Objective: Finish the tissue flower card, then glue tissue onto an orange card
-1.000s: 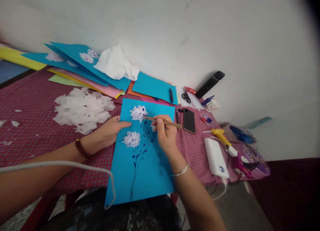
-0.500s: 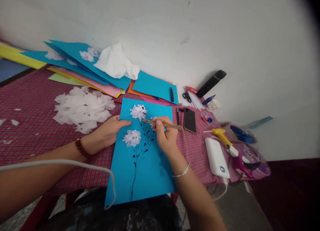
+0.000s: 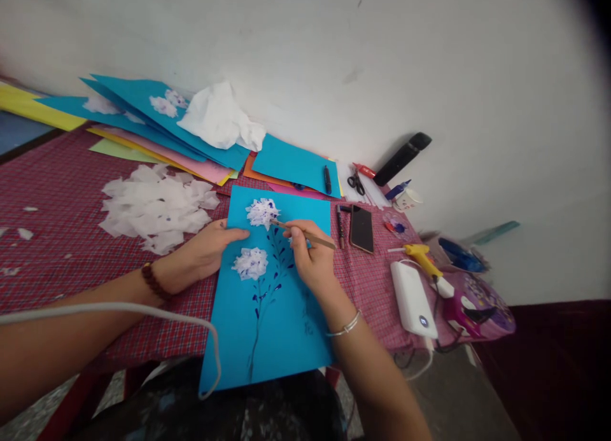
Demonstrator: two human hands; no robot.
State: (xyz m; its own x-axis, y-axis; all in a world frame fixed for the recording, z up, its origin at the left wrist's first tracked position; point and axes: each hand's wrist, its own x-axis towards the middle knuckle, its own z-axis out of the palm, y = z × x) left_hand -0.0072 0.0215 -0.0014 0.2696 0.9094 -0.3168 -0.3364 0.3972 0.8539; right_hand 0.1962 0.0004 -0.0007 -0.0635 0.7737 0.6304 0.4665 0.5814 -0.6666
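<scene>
A blue paper sheet (image 3: 272, 326) lies in front of me on the red checked tablecloth (image 3: 57, 250), painted with dark blue stems and two white tissue flowers (image 3: 251, 263). My right hand (image 3: 310, 259) is closed on a thin wooden paintbrush (image 3: 305, 234); its tip touches the lower right edge of the upper flower (image 3: 262, 212). My left hand (image 3: 210, 247) rests flat on the sheet's left edge, fingers stretched out, holding the paper down.
A heap of torn white tissue (image 3: 153, 205) lies left. Coloured paper sheets (image 3: 157, 123) and crumpled tissue (image 3: 222, 119) stack against the wall. At right lie a phone (image 3: 361, 228), power bank (image 3: 413, 298), yellow glue gun (image 3: 422, 259), scissors (image 3: 356, 183) and paint palette (image 3: 395, 224).
The brush tip has shifted slightly left and up against the upper flower; my right hand followed. My left hand stays put.
</scene>
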